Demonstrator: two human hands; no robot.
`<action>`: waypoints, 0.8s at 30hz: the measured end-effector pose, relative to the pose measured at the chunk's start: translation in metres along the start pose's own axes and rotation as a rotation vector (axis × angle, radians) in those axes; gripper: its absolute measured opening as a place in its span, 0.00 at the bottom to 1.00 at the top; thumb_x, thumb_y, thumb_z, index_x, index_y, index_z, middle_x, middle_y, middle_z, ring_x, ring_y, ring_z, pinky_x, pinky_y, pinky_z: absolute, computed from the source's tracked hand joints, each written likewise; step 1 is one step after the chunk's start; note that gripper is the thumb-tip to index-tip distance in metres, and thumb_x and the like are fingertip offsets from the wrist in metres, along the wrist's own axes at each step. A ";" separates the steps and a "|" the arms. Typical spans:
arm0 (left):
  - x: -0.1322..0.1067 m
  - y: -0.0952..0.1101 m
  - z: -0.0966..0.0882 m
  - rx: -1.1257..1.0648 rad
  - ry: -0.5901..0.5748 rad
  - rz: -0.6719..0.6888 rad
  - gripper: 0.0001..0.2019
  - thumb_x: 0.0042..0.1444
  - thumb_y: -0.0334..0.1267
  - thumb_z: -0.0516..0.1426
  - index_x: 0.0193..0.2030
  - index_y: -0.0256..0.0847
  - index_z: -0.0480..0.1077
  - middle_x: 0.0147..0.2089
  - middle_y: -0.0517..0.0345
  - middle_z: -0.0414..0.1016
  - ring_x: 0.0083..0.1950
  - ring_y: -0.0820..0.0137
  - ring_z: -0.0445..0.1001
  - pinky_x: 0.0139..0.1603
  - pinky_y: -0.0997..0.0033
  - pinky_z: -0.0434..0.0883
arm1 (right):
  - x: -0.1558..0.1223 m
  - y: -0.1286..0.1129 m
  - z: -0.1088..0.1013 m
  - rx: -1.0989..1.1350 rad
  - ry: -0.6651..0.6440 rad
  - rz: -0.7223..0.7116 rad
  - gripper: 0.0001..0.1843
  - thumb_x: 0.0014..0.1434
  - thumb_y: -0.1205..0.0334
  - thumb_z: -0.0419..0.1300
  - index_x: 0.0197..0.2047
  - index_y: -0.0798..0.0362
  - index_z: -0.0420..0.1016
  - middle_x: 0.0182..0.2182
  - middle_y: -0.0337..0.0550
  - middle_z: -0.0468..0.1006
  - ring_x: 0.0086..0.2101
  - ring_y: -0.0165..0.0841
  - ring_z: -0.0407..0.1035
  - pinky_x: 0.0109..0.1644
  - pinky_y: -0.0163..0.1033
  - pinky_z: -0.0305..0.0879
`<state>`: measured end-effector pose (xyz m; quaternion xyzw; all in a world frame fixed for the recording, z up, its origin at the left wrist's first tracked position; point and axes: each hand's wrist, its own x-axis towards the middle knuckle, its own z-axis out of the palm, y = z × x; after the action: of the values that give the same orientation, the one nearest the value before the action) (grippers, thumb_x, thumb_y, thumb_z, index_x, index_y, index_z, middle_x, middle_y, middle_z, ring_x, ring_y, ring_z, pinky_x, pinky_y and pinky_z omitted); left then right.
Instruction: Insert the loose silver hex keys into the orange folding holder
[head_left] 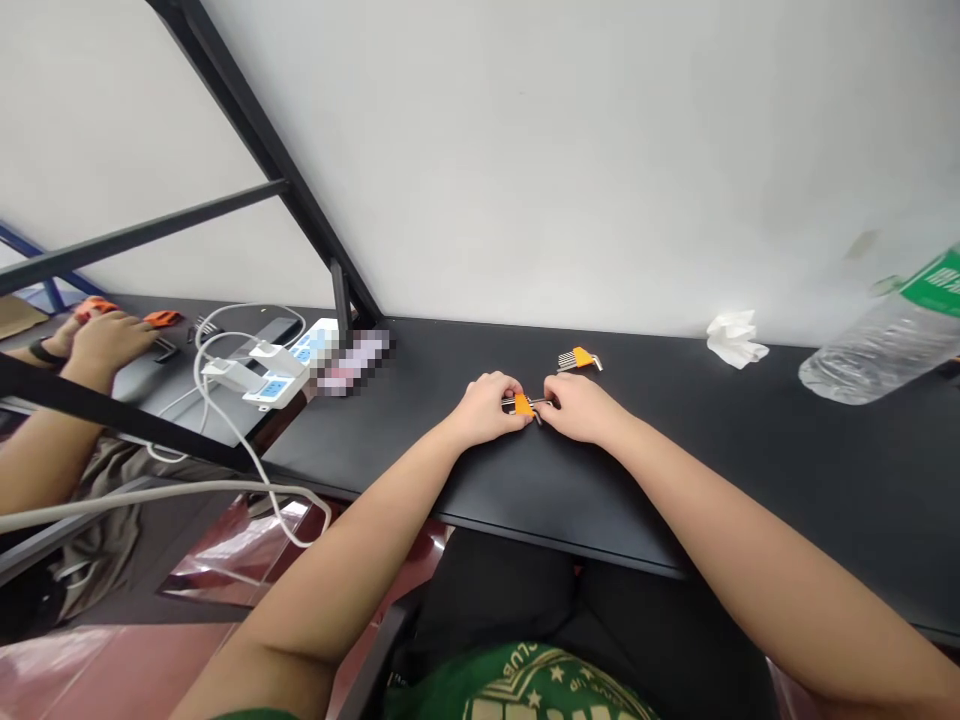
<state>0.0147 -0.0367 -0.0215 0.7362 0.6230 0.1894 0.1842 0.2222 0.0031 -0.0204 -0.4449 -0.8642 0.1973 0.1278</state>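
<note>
Above the black table, my left hand [487,408] is closed around an orange hex key holder [523,404] with several metal keys in it. My right hand [579,408] pinches a metal hex key [541,402] at the holder's right side; how far that key sits in the holder is too small to tell. Just beyond my right hand lies a second orange holder [582,356] with several hex keys, flat on the table and touched by neither hand.
A white power strip [319,345] with plugs and white cables stands left, beside a black metal frame [300,210]. Crumpled tissue [735,338] and a tilted plastic bottle [877,345] are at the right. Another person's hands [109,335] work with orange items at far left.
</note>
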 end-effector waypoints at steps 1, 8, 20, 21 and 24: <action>0.000 0.000 0.001 0.002 0.007 0.002 0.17 0.50 0.48 0.67 0.44 0.45 0.76 0.47 0.56 0.77 0.51 0.59 0.74 0.54 0.58 0.71 | -0.002 -0.001 0.000 -0.013 -0.010 -0.014 0.10 0.65 0.55 0.61 0.35 0.51 0.70 0.39 0.44 0.77 0.36 0.34 0.70 0.37 0.37 0.60; 0.003 0.000 -0.001 0.016 -0.019 -0.005 0.17 0.49 0.47 0.67 0.45 0.45 0.75 0.47 0.56 0.76 0.51 0.58 0.73 0.53 0.58 0.71 | -0.013 -0.015 -0.003 -0.203 -0.028 -0.029 0.09 0.66 0.57 0.59 0.44 0.53 0.74 0.45 0.49 0.76 0.36 0.37 0.73 0.34 0.40 0.59; 0.001 0.001 -0.005 0.020 -0.024 -0.008 0.17 0.50 0.48 0.67 0.43 0.45 0.74 0.46 0.55 0.76 0.51 0.58 0.74 0.54 0.56 0.71 | -0.011 -0.004 -0.005 -0.101 0.005 0.004 0.13 0.71 0.56 0.56 0.46 0.51 0.81 0.46 0.46 0.77 0.41 0.36 0.74 0.40 0.39 0.63; 0.001 0.000 -0.005 0.025 -0.019 -0.001 0.16 0.50 0.48 0.67 0.43 0.45 0.74 0.46 0.55 0.76 0.51 0.58 0.74 0.54 0.55 0.71 | -0.009 -0.003 -0.004 -0.056 0.009 0.006 0.12 0.71 0.56 0.57 0.47 0.50 0.81 0.47 0.46 0.77 0.42 0.35 0.74 0.41 0.38 0.63; 0.001 -0.002 -0.004 0.041 -0.009 0.020 0.16 0.50 0.48 0.67 0.44 0.45 0.75 0.46 0.55 0.77 0.51 0.57 0.75 0.55 0.55 0.71 | -0.004 0.000 -0.001 0.034 -0.012 0.015 0.11 0.69 0.60 0.58 0.49 0.49 0.81 0.49 0.45 0.78 0.43 0.34 0.73 0.44 0.38 0.63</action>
<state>0.0110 -0.0351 -0.0192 0.7468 0.6186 0.1751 0.1702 0.2247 -0.0004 -0.0197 -0.4479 -0.8582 0.2154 0.1285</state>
